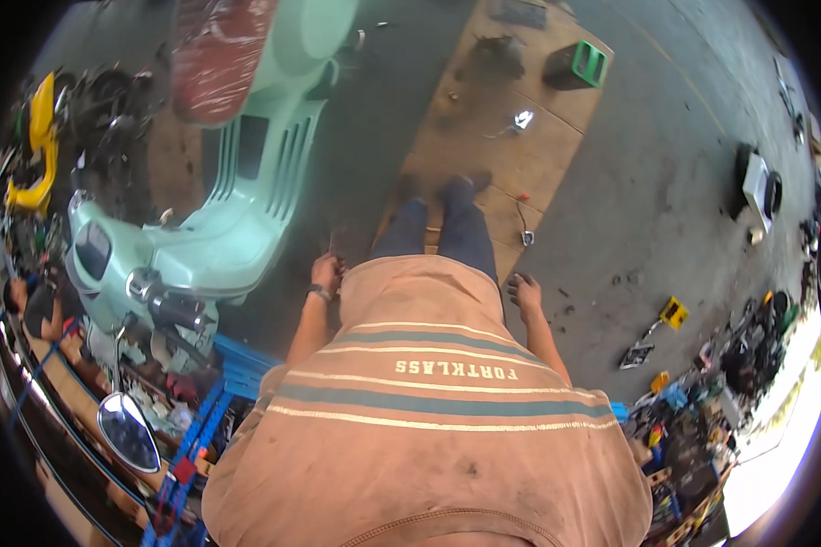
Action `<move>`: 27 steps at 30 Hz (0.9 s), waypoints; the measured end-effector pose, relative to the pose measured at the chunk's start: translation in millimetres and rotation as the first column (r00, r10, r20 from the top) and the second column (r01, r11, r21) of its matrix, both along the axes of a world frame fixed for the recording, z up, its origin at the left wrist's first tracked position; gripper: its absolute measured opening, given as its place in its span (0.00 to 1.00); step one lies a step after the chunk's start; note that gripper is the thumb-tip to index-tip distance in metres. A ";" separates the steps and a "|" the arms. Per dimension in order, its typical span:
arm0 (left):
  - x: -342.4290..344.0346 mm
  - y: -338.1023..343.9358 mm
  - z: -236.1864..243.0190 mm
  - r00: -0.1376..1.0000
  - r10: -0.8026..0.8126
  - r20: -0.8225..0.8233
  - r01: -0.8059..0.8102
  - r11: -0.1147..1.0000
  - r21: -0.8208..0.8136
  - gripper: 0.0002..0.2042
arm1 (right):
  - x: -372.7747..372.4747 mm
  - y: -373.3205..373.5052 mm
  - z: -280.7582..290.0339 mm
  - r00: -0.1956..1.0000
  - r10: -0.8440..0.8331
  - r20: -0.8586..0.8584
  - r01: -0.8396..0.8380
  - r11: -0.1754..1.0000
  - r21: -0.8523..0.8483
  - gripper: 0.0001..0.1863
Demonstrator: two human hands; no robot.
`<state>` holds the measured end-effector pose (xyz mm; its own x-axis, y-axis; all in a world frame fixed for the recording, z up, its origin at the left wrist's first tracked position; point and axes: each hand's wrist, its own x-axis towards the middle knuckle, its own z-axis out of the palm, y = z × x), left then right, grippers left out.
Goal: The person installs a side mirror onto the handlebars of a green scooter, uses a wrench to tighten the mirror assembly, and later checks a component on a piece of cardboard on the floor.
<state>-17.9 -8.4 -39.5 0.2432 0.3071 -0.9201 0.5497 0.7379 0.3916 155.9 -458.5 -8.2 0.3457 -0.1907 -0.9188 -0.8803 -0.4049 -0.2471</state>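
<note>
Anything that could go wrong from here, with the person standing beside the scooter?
Trip or damage: the wired part lies loose on the brown sheet near the person's feet, so a step could crush or snag it.
Scratches: the left hand, with a wristband, hangs on the side toward the scooter; a careless swing might mark its glossy paint.

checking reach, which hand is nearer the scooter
Left. The left hand hangs just right of the scooter, apart from it; the right hand hangs farther right, beyond the shirt.
</note>
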 end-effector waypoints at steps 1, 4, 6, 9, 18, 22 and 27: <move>-15.0 3.7 -9.9 1.000 -0.022 0.020 0.022 1.000 -0.005 0.13 | -1.6 3.1 5.0 1.000 -0.006 -0.001 0.006 1.000 -0.003 0.20; -18.8 8.4 -5.1 0.986 -0.152 -0.064 0.157 0.985 0.077 0.15 | -9.5 10.1 6.9 0.999 -0.033 0.008 0.033 0.999 0.007 0.20; -17.4 10.5 0.9 0.973 -0.208 -0.103 0.217 0.972 0.089 0.15 | -15.8 12.4 7.1 0.998 -0.057 0.008 0.057 0.998 0.008 0.20; -2.7 11.2 14.9 0.937 -0.288 -0.196 0.309 0.947 0.089 0.17 | -22.3 10.0 6.0 0.995 -0.095 0.009 0.095 0.995 -0.004 0.20; 62.0 44.9 8.8 0.893 -0.449 -0.032 0.450 0.892 0.038 0.17 | -78.1 -1.2 6.6 0.963 -0.262 -0.061 0.260 0.965 -0.030 0.21; 102.8 46.5 8.6 0.909 -0.416 0.023 0.417 0.908 -0.032 0.16 | -100.7 -2.6 5.2 0.939 -0.332 -0.088 0.331 0.943 -0.027 0.20; 139.8 31.7 17.2 0.853 -0.521 0.025 0.522 0.851 -0.058 0.13 | -110.5 -7.4 -1.5 0.911 -0.402 -0.091 0.404 0.915 -0.007 0.19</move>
